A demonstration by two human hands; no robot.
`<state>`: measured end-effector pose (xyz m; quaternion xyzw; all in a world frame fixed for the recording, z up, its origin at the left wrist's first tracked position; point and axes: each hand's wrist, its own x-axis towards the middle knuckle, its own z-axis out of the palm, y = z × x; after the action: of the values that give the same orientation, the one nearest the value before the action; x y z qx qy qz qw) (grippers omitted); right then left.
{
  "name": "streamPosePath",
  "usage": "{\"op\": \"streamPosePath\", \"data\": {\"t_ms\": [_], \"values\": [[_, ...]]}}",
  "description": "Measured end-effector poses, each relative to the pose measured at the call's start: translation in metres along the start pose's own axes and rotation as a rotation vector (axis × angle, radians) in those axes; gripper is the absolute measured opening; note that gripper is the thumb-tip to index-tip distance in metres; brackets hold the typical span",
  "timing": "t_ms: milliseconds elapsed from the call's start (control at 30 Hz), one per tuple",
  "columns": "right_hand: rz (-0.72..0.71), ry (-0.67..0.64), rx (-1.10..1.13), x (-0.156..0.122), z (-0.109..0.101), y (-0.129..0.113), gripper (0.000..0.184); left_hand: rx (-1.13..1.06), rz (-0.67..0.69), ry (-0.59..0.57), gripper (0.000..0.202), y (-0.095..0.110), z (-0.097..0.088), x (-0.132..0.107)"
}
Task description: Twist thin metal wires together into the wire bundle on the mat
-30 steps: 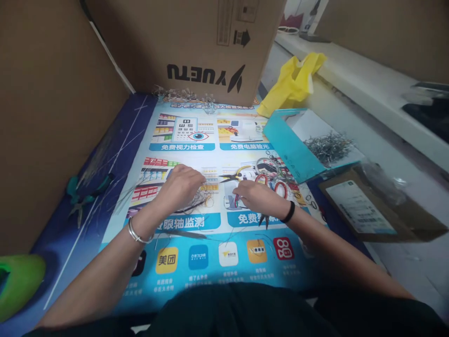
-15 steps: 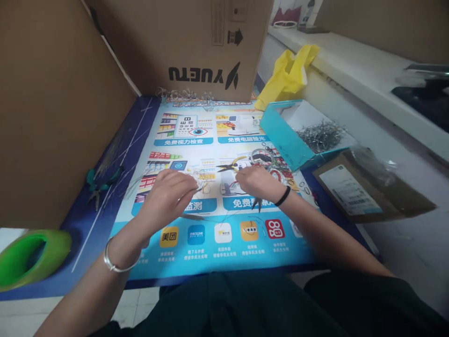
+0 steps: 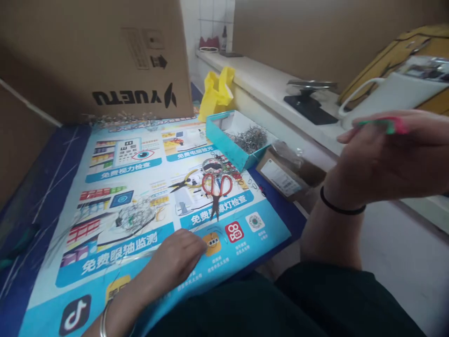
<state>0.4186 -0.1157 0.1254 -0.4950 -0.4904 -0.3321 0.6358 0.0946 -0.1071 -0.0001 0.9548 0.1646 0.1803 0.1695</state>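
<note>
The right hand (image 3: 389,161) pinches a small red-and-green piece (image 3: 398,125) near a white handled mug (image 3: 396,96). The left hand (image 3: 178,255) curls its fingers, grip unclear.

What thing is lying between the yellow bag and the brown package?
The blue box, with a wiry tangle inside, lies between bag and package in the head view.

You wear a shiny silver bracelet (image 3: 103,322), lower left; a thin black band (image 3: 342,211), right; dark clothes (image 3: 245,311), bottom.
</note>
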Motion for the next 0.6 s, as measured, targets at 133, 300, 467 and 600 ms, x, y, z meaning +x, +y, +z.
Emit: {"op": "streamPosePath", "data": {"t_ms": [133, 300, 467, 600], "values": [[-0.144, 0.241, -0.158, 0.005, 0.018, 0.017, 0.014, -0.006, 0.074, -0.066, 0.018, 0.005, 0.03, 0.011], [-0.02, -0.564, -0.32, -0.015, 0.072, 0.053, 0.014, -0.025, 0.132, -0.023, 0.018, 0.004, 0.046, 0.006], [-0.011, -0.852, -0.349, -0.032, 0.087, 0.075, 0.012, -0.109, 0.07, 0.054, 0.016, 0.004, 0.047, 0.001], [-0.013, -0.829, -0.357, -0.033, 0.084, 0.078, 0.013, -0.233, 0.006, 0.082, 0.014, 0.002, 0.052, -0.001]]}}
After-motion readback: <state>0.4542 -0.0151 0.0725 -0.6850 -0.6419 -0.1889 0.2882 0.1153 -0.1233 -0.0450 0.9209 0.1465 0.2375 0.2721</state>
